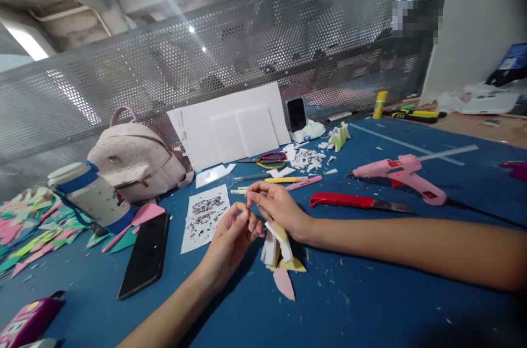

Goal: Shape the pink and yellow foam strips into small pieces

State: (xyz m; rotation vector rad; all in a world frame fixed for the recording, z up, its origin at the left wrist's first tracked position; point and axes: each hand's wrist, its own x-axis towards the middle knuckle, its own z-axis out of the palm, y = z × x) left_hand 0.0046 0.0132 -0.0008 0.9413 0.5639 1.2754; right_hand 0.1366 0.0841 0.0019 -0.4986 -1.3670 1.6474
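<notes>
My left hand [233, 234] and my right hand [280, 208] meet above the blue table, fingertips closed in a pinch and touching. Whatever lies between the fingers is too small or too hidden to name. Just below my right hand is a cluster of cut foam pieces [276, 246], white and pale yellow, with a pink pointed piece [284, 282] at its lower end. To the left of my left hand lies a white paper sheet [190, 238] covered with small dark and coloured bits. A pink pen [304, 183] and a yellow pen [287, 179] lie behind my right hand.
A pink hot glue gun [405, 173] and a red-handled knife [342, 200] lie to the right. Red and yellow scissors [272, 160] and white foam scraps [308, 159] are behind. On the left are a black phone [144, 254], a bottle [93, 194] and a pink backpack [138, 156].
</notes>
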